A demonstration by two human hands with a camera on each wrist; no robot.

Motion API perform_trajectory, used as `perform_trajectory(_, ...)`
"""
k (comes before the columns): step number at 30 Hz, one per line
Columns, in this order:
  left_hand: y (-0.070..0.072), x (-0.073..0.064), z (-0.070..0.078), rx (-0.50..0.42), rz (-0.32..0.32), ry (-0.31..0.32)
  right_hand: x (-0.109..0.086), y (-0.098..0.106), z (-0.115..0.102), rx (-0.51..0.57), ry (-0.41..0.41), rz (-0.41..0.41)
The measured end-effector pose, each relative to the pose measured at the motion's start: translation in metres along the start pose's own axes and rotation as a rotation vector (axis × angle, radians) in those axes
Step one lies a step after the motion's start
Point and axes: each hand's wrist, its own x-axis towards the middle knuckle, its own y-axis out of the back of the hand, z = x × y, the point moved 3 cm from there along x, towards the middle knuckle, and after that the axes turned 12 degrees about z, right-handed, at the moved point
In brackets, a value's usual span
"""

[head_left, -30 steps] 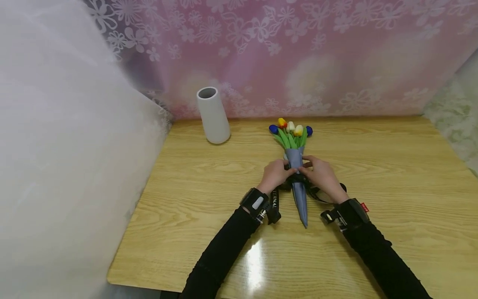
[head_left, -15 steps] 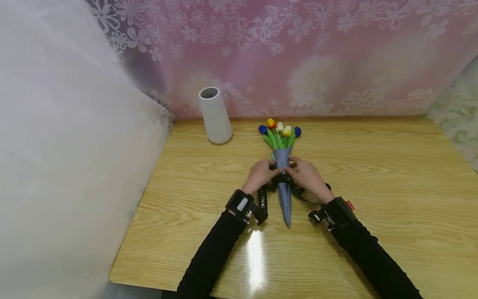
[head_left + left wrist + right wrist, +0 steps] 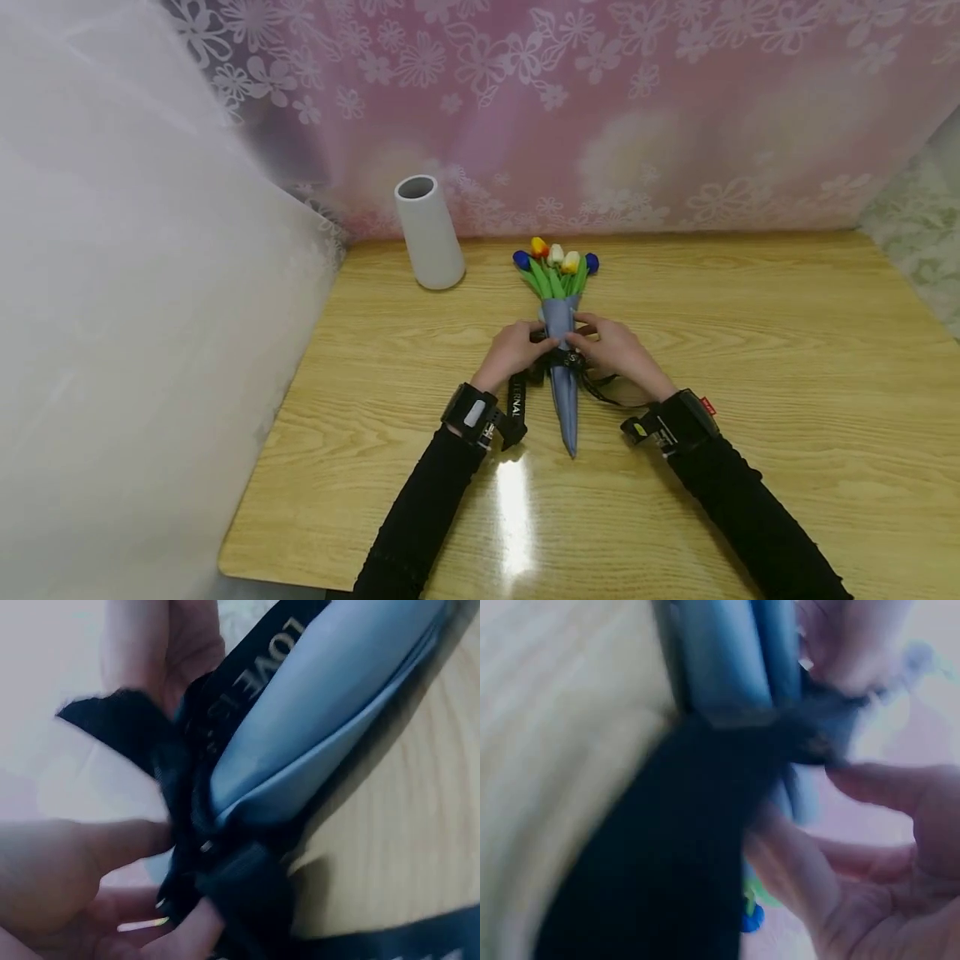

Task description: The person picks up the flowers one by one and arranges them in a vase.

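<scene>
A bouquet of artificial tulips point(image 3: 555, 257), blue, white, yellow and red-orange, stands out of a blue-grey wrapper point(image 3: 566, 404) that narrows to a point towards me. Around the wrapper's middle runs a black ribbon point(image 3: 251, 896) with pale lettering, its loose ends trailing to both sides. From the left, my left hand point(image 3: 512, 350) pinches the ribbon between thumb and fingers, as the left wrist view shows. On the opposite side my right hand point(image 3: 885, 877) has thumb and fingertip at the ribbon, pinching it against the wrapper. The two thumbs nearly meet over the front.
A white vase point(image 3: 431, 237) stands upright at the back left of the wooden table point(image 3: 787, 333). Behind it hangs a pink flowered curtain point(image 3: 487, 108), and a white sheet point(image 3: 135, 292) slopes along the left side.
The bouquet has shifted left over the table, both hands moving along with it and keeping their hold. The vase has stayed in place.
</scene>
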Motion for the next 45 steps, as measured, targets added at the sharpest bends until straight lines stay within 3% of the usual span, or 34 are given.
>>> perform_trajectory(3, 0.013, -0.002, -0.002, 0.008, -0.072, 0.000, -0.003, 0.014, -0.002, 0.019, 0.017, -0.037)
perform_trajectory(6, 0.033, -0.004, 0.001, 0.029, -0.067, -0.014, -0.009, 0.031, -0.011, -0.014, 0.088, 0.034)
perform_trajectory(8, 0.047, -0.005, 0.004, 0.056, 0.008, -0.048, -0.013, 0.040, -0.018, -0.027, 0.178, 0.105)
perform_trajectory(10, 0.059, -0.006, 0.005, 0.088, 0.111, -0.087, -0.019, 0.043, -0.024, -0.028, 0.288, 0.125)
perform_trajectory(13, 0.070, -0.009, 0.003, 0.100, 0.234, -0.121, -0.026, 0.040, -0.029, -0.040, 0.471, 0.091)
perform_trajectory(16, 0.071, -0.007, -0.001, 0.105, 0.281, -0.139, -0.033, 0.034, -0.030, -0.076, 0.581, 0.039)
perform_trajectory(20, 0.058, 0.001, -0.010, 0.138, 0.219, -0.168, -0.037, 0.025, -0.028, -0.120, 0.635, -0.015)
perform_trajectory(26, 0.033, 0.009, -0.023, -0.004, -0.025, -0.209, -0.035, 0.013, -0.024, -0.180, 0.645, -0.018)
perform_trajectory(29, 0.028, 0.009, -0.023, -0.025, -0.104, -0.224, -0.033, 0.010, -0.021, -0.217, 0.634, 0.016)
perform_trajectory(32, 0.028, 0.008, -0.023, -0.017, -0.117, -0.231, -0.030, 0.009, -0.020, -0.235, 0.635, 0.043)
perform_trajectory(40, 0.036, 0.007, -0.024, 0.011, -0.045, -0.248, -0.023, 0.011, -0.017, -0.246, 0.643, 0.090)
perform_trajectory(45, 0.040, 0.011, -0.031, 0.017, -0.045, -0.263, -0.018, 0.014, -0.015, -0.263, 0.626, 0.070)
